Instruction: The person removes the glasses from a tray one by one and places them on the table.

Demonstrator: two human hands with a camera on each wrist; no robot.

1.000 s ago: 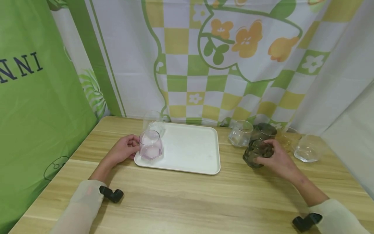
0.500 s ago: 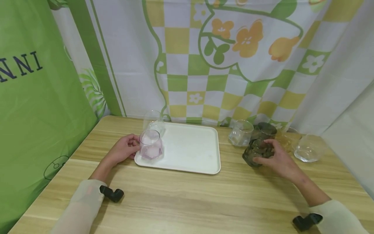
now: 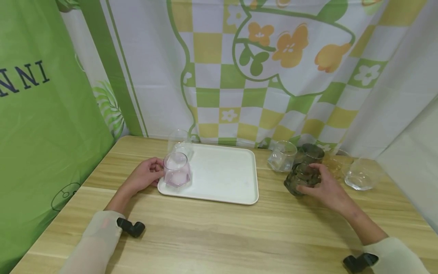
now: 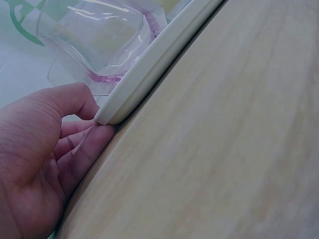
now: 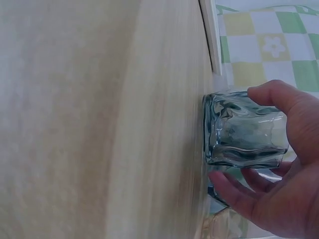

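My left hand [image 3: 145, 176] lies at the front left corner of a white tray [image 3: 222, 175]. In the left wrist view my left hand [image 4: 84, 122] pinches the tray rim [image 4: 159, 57], thumb over the corner and fingers curled beside it. A pink-tinted glass [image 3: 176, 170] stands upright on that corner, close to the thumb, and shows large as the pink glass [image 4: 99, 40]. My right hand [image 3: 316, 180] grips a dark green glass [image 3: 301, 179] right of the tray. The wrist view shows the right hand [image 5: 237, 134] wrapped round that dark glass [image 5: 244, 130] on the wood.
A clear glass [image 3: 179, 142] stands at the tray's back left. Behind my right hand stand a clear glass [image 3: 282, 155], a second dark glass [image 3: 309, 153], an amber glass [image 3: 337, 161] and a clear glass [image 3: 361, 174]. Patterned curtains close the back and left of the wooden table [image 3: 212, 232].
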